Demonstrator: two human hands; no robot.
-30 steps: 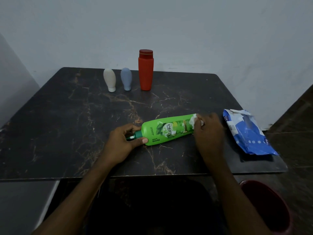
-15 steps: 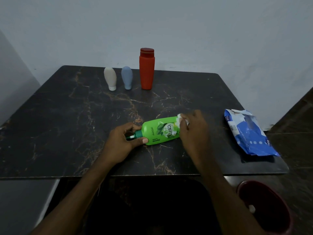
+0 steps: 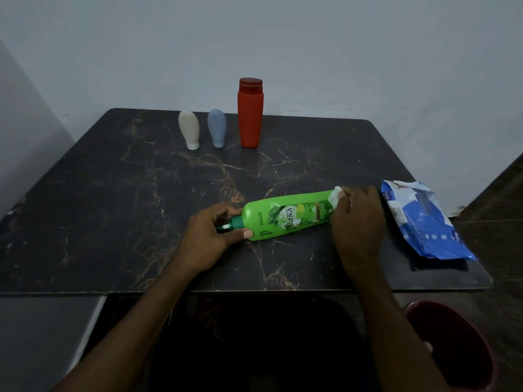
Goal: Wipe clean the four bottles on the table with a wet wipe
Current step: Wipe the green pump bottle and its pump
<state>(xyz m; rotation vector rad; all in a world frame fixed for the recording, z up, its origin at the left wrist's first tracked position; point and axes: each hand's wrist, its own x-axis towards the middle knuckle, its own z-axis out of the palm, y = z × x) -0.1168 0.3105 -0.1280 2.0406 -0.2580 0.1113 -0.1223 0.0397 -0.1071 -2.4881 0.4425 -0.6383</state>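
Note:
A green bottle point(image 3: 285, 218) lies on its side near the front of the dark marble table point(image 3: 113, 193), cap pointing left. My left hand point(image 3: 215, 233) grips its neck and cap end. My right hand point(image 3: 358, 219) holds a white wet wipe point(image 3: 335, 197) pressed against the bottle's base end. At the back of the table stand a cream bottle point(image 3: 189, 130), a grey-blue bottle point(image 3: 217, 128) and a taller red bottle point(image 3: 250, 113), all upright in a row.
A blue and white wet wipe pack point(image 3: 421, 222) lies at the table's right edge, its top torn open. A dark red bin point(image 3: 452, 349) stands on the floor below the table's front right corner. A pale wall runs behind the table.
My right hand with the wipe slid left along the green bottle to its middle, then back right to the base end. My left hand stayed on the neck.

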